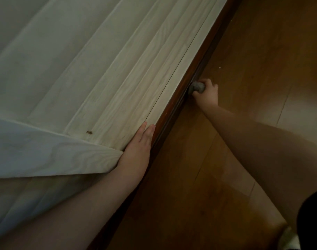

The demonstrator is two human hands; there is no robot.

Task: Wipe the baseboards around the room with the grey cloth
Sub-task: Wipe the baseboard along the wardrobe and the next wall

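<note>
The grey cloth [197,88] is bunched into a small wad, pressed right up against the dark brown baseboard [179,103] low down where it meets the floor. The right hand [207,92] has it gripped, fingers curled round the wad from above and thumb tucked under it, arm stretched out long across the boards. The baseboard runs as a narrow reddish-brown strip on a diagonal, from the top right corner down toward the bottom left. Above it, pale whitewashed wood-grain panelling [118,78] with long grooves, and a small dark knot or mark [89,132] on one of the panels. The left hand [138,148] lies flat on that panelling just beside the top edge of the baseboard, fingers straight and together, holding nothing. Next to its wrist a lighter, bluish-white panel [37,152] juts out to a point, tip touching the hand. Beneath it all, warm brown wooden floor [253,51] with plank seams showing, and a dark bit of clothing [312,219] at the lower right edge.
</note>
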